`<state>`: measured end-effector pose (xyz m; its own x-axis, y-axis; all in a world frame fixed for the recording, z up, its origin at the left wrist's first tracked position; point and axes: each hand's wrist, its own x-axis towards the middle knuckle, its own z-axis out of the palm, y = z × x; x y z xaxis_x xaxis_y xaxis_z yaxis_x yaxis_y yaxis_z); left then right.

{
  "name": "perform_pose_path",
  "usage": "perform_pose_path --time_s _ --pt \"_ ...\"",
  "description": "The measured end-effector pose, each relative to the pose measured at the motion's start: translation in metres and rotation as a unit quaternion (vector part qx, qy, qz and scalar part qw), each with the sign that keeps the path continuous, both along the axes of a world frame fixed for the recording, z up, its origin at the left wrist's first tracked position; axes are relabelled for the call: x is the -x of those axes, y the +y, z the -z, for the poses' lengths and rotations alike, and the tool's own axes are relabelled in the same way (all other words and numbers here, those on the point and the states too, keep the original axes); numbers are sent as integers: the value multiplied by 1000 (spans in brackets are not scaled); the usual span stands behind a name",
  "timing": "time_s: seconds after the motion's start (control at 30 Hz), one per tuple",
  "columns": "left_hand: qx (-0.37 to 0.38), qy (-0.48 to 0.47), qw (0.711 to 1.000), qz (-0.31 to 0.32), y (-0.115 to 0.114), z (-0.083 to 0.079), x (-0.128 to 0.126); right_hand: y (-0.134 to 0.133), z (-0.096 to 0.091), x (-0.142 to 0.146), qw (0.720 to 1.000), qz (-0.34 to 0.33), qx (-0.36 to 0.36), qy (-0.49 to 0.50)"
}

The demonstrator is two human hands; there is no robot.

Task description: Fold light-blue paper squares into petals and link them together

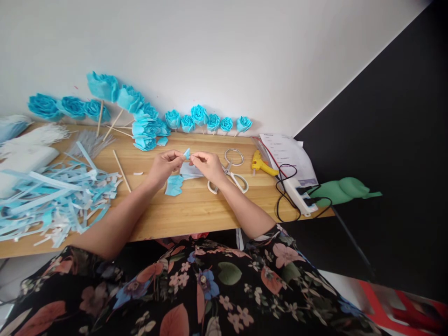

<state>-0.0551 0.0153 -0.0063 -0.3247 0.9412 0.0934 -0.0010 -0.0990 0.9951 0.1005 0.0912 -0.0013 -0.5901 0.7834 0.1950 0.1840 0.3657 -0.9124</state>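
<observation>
Over the wooden table, my left hand pinches a small light-blue paper petal between thumb and fingers. My right hand meets it from the other side, its thumb and fingertips closed at the petal's edge. Below them lie several cut blue paper petals and a small stack of pale paper. White-handled scissors rest beside my right wrist, partly covered by it. A thin round ring lies just behind the scissors.
Blue paper flowers on sticks line the wall. Shredded paper strips heap at the left, near a loose wooden stick. At the right are a yellow glue gun, a printed sheet, a corded power strip and a green object.
</observation>
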Motion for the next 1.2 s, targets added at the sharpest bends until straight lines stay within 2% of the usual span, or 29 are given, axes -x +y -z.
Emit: perform_pose_path --time_s 0.3,0.53,0.6,0.7,0.87,1.2 --pt "5 -37 999 13 1 5 3 1 1 0 1000 0 -2 3" --pt "8 -65 998 3 4 9 7 5 7 0 999 -45 12 6" --pt "2 -70 998 6 4 8 8 4 6 0 1000 -20 -11 0" --pt "-7 -74 997 5 4 8 8 2 6 1 995 38 -91 -16" --pt "-6 -74 997 12 3 8 6 2 10 0 978 35 -205 5" --pt "7 -37 999 5 -1 1 1 5 10 -1 968 28 -243 -51"
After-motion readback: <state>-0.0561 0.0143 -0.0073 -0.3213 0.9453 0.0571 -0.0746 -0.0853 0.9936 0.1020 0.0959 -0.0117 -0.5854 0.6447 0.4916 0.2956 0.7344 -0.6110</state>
